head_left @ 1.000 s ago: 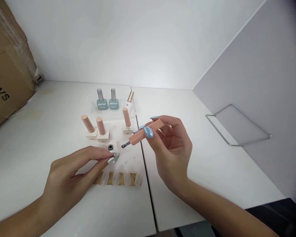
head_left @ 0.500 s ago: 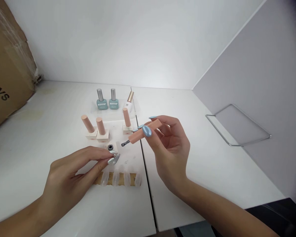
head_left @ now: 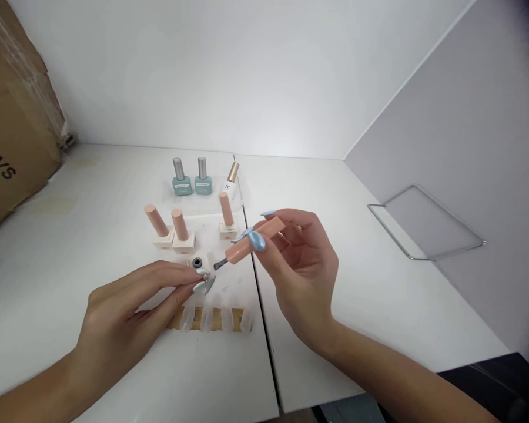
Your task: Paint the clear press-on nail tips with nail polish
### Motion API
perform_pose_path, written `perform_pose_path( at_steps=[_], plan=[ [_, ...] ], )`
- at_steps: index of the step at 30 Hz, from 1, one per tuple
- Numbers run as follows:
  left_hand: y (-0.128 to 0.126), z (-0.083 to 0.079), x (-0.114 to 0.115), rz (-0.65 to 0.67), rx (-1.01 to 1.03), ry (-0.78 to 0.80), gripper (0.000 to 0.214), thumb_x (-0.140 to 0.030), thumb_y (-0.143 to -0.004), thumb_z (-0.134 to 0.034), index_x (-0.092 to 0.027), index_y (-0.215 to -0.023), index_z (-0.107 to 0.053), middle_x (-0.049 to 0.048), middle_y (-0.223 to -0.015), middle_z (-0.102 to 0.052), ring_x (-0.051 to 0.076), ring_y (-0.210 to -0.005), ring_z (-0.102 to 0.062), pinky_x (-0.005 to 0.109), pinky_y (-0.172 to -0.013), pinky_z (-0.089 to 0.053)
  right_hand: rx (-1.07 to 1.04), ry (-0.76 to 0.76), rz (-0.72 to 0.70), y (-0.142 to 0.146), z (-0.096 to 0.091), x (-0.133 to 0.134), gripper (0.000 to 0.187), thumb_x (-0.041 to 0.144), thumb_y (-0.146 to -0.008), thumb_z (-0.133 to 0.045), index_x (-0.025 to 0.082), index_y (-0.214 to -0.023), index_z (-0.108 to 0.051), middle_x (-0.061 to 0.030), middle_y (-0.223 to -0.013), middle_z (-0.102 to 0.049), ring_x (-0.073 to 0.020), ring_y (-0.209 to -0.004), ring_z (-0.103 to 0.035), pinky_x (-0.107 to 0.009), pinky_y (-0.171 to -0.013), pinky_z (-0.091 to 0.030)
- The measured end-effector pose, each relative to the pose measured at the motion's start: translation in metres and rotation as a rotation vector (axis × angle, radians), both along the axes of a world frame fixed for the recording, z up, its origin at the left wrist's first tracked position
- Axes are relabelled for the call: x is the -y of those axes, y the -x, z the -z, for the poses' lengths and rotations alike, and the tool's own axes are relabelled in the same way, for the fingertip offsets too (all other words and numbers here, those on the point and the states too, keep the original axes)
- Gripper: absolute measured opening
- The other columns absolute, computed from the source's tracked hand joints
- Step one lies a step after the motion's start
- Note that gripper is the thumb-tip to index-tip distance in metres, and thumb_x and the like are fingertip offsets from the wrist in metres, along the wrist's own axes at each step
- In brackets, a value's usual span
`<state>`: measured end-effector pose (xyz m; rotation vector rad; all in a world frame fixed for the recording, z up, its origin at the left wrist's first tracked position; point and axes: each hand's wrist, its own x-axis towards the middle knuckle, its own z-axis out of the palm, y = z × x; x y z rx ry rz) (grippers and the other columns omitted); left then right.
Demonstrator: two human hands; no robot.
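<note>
My left hand (head_left: 127, 311) pinches a small silver false nail tip (head_left: 208, 284) between thumb and forefinger, just in front of an open polish bottle (head_left: 197, 262). My right hand (head_left: 302, 264) grips a peach brush cap (head_left: 253, 239), whose dark brush tip (head_left: 219, 265) points down-left close to the nail tip. Below them lies a wooden strip (head_left: 198, 320) carrying several clear nail tips.
Three peach-capped bottles (head_left: 180, 233) stand behind the open one. Two teal bottles (head_left: 181, 178) and a gold-capped one (head_left: 230, 180) sit further back. A cardboard box (head_left: 13, 111) fills the far left. A wire frame (head_left: 423, 226) leans on the grey partition at right.
My right hand has lowered the brush down and left, bringing its tip closer to the nail tip. My left hand has hardly moved.
</note>
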<state>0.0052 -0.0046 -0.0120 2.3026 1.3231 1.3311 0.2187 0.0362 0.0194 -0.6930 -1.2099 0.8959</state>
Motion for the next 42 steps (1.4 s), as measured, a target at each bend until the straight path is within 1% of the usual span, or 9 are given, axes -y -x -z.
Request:
perform_pose_path(
  at_steps=[4, 9, 12, 19, 26, 30, 34, 38, 42],
  plan=[
    [0.0007, -0.0006, -0.0012, -0.004, 0.002, -0.009, 0.012, -0.021, -0.097, -0.071, -0.03, -0.105, -0.074, -0.0051, -0.096, -0.082, 0.016, -0.079, -0.079, 0.025, -0.07, -0.065, 0.001, -0.042, 0.018, 0.0, -0.0006, -0.0004, 0.025, 0.011, -0.087, -0.079, 0.028, -0.097, -0.064, 0.0081, -0.076, -0.071, -0.0095, -0.07, -0.073, -0.024, -0.067, -0.064],
    [-0.0012, -0.0039, -0.0042, 0.011, -0.004, 0.017, 0.016, -0.018, -0.097, -0.071, -0.03, -0.107, -0.074, -0.0041, -0.099, -0.083, 0.016, -0.08, -0.079, 0.026, -0.068, -0.066, 0.036, -0.228, -0.163, 0.0011, -0.0005, -0.0025, 0.022, 0.015, -0.092, -0.077, 0.028, -0.104, -0.064, 0.0071, -0.074, -0.072, -0.0112, -0.067, -0.075, -0.026, -0.063, -0.065],
    [-0.0015, -0.0016, -0.0031, 0.01, 0.0, 0.012, 0.018, -0.017, -0.096, -0.072, -0.031, -0.108, -0.074, -0.0039, -0.099, -0.083, 0.016, -0.079, -0.079, 0.026, -0.067, -0.066, 0.028, -0.194, -0.17, 0.0012, 0.001, -0.0025, 0.021, 0.015, -0.092, -0.077, 0.028, -0.102, -0.064, 0.0067, -0.074, -0.073, -0.0115, -0.067, -0.074, -0.027, -0.063, -0.065],
    [-0.0007, 0.002, 0.0013, 0.01, -0.008, -0.011, 0.014, -0.019, -0.098, -0.07, -0.03, -0.105, -0.074, -0.0046, -0.094, -0.082, 0.015, -0.076, -0.078, 0.024, -0.065, -0.065, -0.017, -0.041, -0.023, -0.0006, -0.0011, -0.0008, 0.026, 0.006, -0.089, -0.076, 0.028, -0.096, -0.064, 0.0092, -0.071, -0.072, -0.0104, -0.071, -0.077, -0.027, -0.071, -0.065],
    [-0.0016, -0.003, -0.0008, 0.035, -0.008, 0.004, 0.018, -0.015, -0.098, -0.069, -0.03, -0.107, -0.073, -0.0031, -0.098, -0.082, 0.014, -0.076, -0.077, 0.023, -0.061, -0.064, 0.056, -0.199, -0.136, 0.0006, -0.0011, -0.0026, 0.019, 0.022, -0.092, -0.079, 0.028, -0.097, -0.062, 0.0069, -0.071, -0.073, -0.0126, -0.064, -0.075, -0.028, -0.058, -0.064],
    [-0.0042, -0.0013, -0.002, 0.021, -0.017, -0.005, 0.018, -0.017, -0.098, -0.069, -0.031, -0.108, -0.073, -0.0033, -0.098, -0.082, 0.016, -0.077, -0.078, 0.026, -0.064, -0.065, 0.065, -0.085, -0.12, 0.0003, 0.0, -0.0012, 0.019, 0.026, -0.092, -0.079, 0.028, -0.097, -0.061, 0.0059, -0.072, -0.075, -0.0136, -0.066, -0.076, -0.03, -0.062, -0.065],
    [-0.0029, 0.0022, -0.0002, 0.014, -0.023, -0.015, 0.015, -0.018, -0.098, -0.07, -0.03, -0.105, -0.073, -0.0035, -0.096, -0.082, 0.016, -0.077, -0.078, 0.025, -0.064, -0.065, 0.022, -0.019, -0.027, -0.0004, 0.0003, -0.0002, 0.022, 0.016, -0.09, -0.078, 0.029, -0.097, -0.062, 0.0082, -0.07, -0.074, -0.0126, -0.069, -0.077, -0.029, -0.067, -0.065],
    [-0.0004, 0.0033, -0.0004, 0.01, -0.02, -0.016, 0.014, -0.019, -0.098, -0.069, -0.031, -0.105, -0.073, -0.0036, -0.096, -0.082, 0.016, -0.076, -0.078, 0.025, -0.063, -0.065, 0.043, -0.062, 0.006, -0.0009, -0.0002, -0.0013, 0.023, 0.016, -0.089, -0.079, 0.03, -0.097, -0.062, 0.008, -0.072, -0.073, -0.0127, -0.068, -0.076, -0.029, -0.066, -0.066],
    [-0.0017, 0.0007, -0.0028, 0.02, -0.011, -0.003, 0.016, -0.018, -0.097, -0.07, -0.031, -0.106, -0.074, -0.0039, -0.097, -0.082, 0.016, -0.076, -0.079, 0.025, -0.062, -0.064, 0.084, -0.208, -0.117, -0.0005, -0.0003, -0.0025, 0.018, 0.023, -0.093, -0.077, 0.029, -0.099, -0.061, 0.0075, -0.072, -0.072, -0.0119, -0.063, -0.074, -0.028, -0.059, -0.064]
  ],
)
